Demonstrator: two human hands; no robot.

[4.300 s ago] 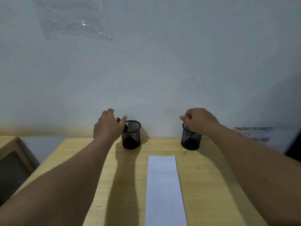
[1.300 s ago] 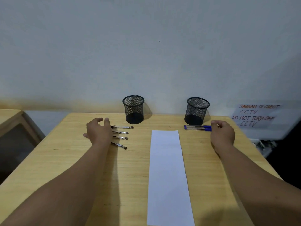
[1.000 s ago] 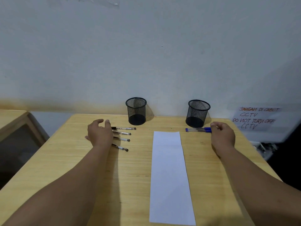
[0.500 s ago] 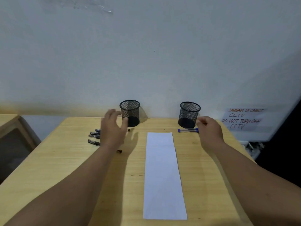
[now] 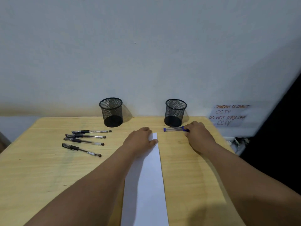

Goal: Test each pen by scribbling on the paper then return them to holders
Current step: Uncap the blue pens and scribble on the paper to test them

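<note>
The left hand [image 5: 139, 139] lies flat, fingers straight, on the far end of the paper strip [image 5: 147, 181] at the middle of the wooden surface [image 5: 40, 168]. The right hand [image 5: 197, 133], at 1 o'clock from the paper, curls its fingers around the blue pens [image 5: 173, 129] lying just before the right mesh holder [image 5: 175, 112]. Four black pens [image 5: 84, 141] lie loose at 10 o'clock, near the left mesh holder [image 5: 112, 112].

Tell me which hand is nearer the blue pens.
Right. The right hand touches the blue pens at their right end; the left hand rests on the paper strip, left of them.
</note>
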